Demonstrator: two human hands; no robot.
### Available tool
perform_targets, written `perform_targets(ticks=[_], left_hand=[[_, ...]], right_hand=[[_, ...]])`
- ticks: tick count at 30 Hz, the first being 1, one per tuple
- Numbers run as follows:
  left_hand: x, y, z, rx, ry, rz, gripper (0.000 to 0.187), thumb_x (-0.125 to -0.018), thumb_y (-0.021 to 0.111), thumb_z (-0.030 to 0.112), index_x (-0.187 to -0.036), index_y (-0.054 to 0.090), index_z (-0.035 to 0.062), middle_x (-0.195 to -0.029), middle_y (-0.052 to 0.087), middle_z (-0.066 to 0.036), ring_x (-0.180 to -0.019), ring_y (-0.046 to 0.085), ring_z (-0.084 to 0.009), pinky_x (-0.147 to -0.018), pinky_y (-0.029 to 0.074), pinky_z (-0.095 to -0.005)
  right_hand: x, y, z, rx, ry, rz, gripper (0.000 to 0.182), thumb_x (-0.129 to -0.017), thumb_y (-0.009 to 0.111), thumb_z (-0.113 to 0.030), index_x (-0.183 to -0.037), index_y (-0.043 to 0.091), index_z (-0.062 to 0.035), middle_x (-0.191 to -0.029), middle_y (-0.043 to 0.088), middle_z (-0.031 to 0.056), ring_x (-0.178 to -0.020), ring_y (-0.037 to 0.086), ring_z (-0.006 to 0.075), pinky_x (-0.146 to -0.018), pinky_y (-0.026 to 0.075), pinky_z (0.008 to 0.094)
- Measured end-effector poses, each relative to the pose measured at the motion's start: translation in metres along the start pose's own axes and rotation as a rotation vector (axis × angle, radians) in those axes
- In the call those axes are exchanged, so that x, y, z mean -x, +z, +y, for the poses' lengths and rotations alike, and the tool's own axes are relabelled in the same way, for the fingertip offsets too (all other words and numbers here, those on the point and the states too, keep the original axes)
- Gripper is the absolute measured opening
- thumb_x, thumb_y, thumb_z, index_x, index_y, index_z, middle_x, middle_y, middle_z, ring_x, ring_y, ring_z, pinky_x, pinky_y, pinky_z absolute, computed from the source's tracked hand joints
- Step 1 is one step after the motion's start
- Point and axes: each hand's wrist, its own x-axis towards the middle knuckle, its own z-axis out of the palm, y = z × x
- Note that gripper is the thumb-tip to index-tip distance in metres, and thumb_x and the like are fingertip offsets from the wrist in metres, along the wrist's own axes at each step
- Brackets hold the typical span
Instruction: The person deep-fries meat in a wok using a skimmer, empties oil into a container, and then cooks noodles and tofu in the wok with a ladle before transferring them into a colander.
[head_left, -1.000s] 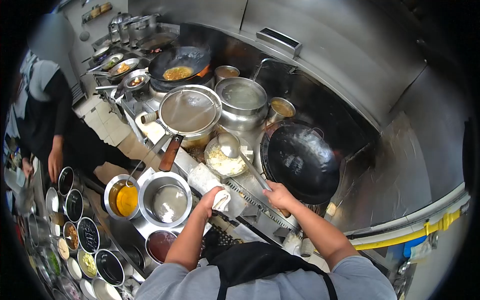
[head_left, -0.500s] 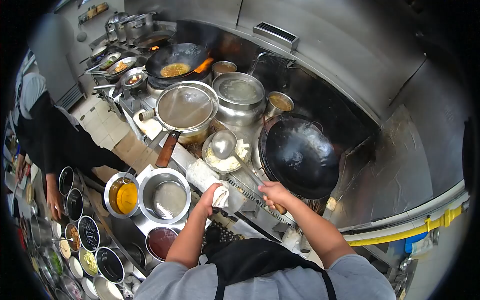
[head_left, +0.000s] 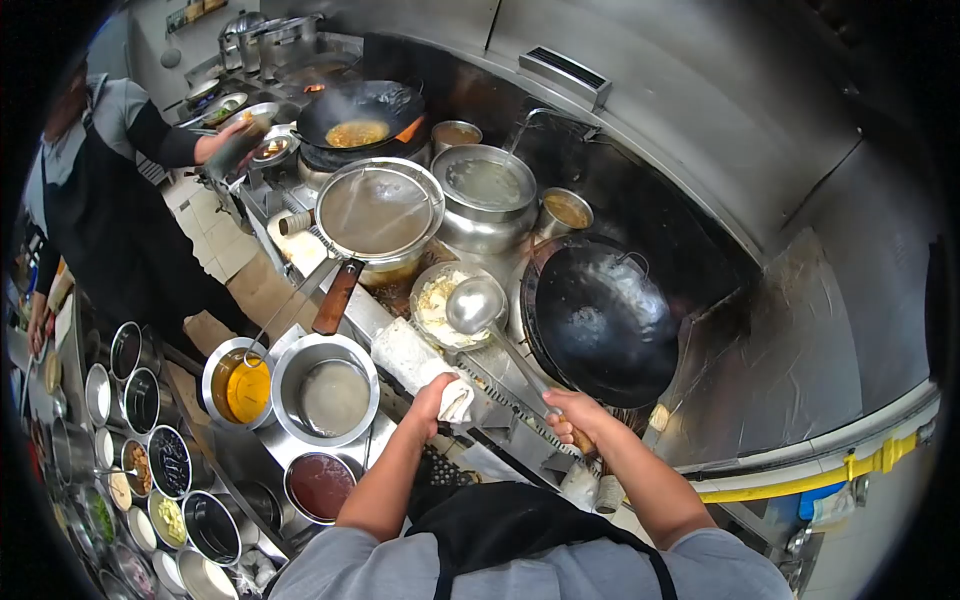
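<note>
My right hand point(head_left: 578, 416) is wrapped round the wooden-ended handle of a steel ladle point(head_left: 476, 304). The ladle's bowl is over the near-right part of a bowl of pale chopped food point(head_left: 438, 300). A folded white cloth point(head_left: 408, 358) is gripped at its near end by my left hand point(head_left: 430, 402); its far part stretches along the counter edge towards that bowl. To the right of the ladle, a large black wok point(head_left: 600, 325) sits on its burner, with a shiny patch and haze at its far side.
A round strainer point(head_left: 375, 208) with a wooden handle rests over a pot. Ahead stands a steel pot of cloudy liquid point(head_left: 485, 180). At left are a steel pot point(head_left: 328, 390), yellow oil point(head_left: 247, 390) and red sauce point(head_left: 320, 487). A co-worker point(head_left: 120, 200) reaches towards a steaming wok point(head_left: 360, 115).
The ladle and my right hand have shifted slightly right and nearer me, uncovering more pale food. The co-worker has leaned in, an arm now stretched towards the far stove.
</note>
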Motion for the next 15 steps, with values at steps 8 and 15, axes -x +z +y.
perform_targets(ticks=[8, 15], left_hand=[[0.011, 0.006, 0.004, 0.069, 0.001, 0.013, 0.03, -0.083, 0.055, 0.031, -0.09, 0.062, 0.0026, -0.076, 0.065, -0.009, -0.061, 0.064, -0.0193, -0.056, 0.053, -0.0311], [0.011, 0.002, 0.007, 0.11, -0.01, -0.043, 0.029, -0.084, 0.054, 0.032, -0.09, 0.062, 0.0047, -0.076, 0.066, -0.008, -0.061, 0.063, -0.0189, -0.056, 0.053, -0.0308]], right_hand=[[-0.007, 0.011, -0.01, 0.092, -0.031, 0.083, 0.058, -0.092, 0.055, -0.024, -0.142, 0.027, -0.0177, -0.064, 0.044, 0.001, -0.04, 0.035, 0.0086, -0.036, 0.032, 0.0267], [0.01, 0.021, -0.02, 0.536, -0.429, 0.208, 0.04, -0.089, 0.056, -0.021, -0.128, 0.052, -0.0137, -0.06, 0.052, 0.0075, -0.04, 0.05, 0.0192, -0.038, 0.042, 0.0334]])
